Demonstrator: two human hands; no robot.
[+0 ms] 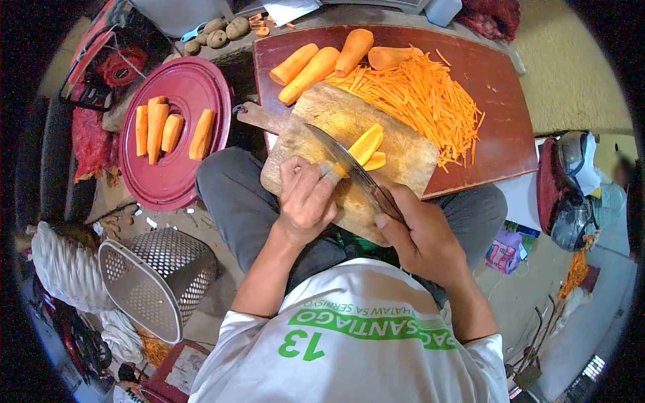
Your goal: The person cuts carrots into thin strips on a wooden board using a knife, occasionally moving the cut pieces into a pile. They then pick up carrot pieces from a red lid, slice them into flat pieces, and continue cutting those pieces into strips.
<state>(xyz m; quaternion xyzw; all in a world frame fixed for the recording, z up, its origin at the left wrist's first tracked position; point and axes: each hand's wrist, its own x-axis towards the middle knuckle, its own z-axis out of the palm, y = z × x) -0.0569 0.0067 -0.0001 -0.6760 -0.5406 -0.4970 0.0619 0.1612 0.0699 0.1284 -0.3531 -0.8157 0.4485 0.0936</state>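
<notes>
My right hand (423, 235) grips the handle of a large knife (353, 168), its blade slanting up and left across the wooden cutting board (309, 138). My left hand (309, 195) has its fingers bent and pressed on a small piece of carrot (341, 170) at the left side of the blade. On the right side of the blade lie cut carrot slices (368, 144), flat on the board. Beyond the board spreads a heap of carrot strips (420, 97). Whole peeled carrots (312, 72) rest behind it, on the red tabletop.
On my left a round red lid (181, 181) carries several peeled carrots (156, 127). A perforated basket (151, 282) is tipped on the floor below it. Potatoes (216, 37) sit at the back. The red table (500, 134) extends right, with bags (571, 195) past its edge.
</notes>
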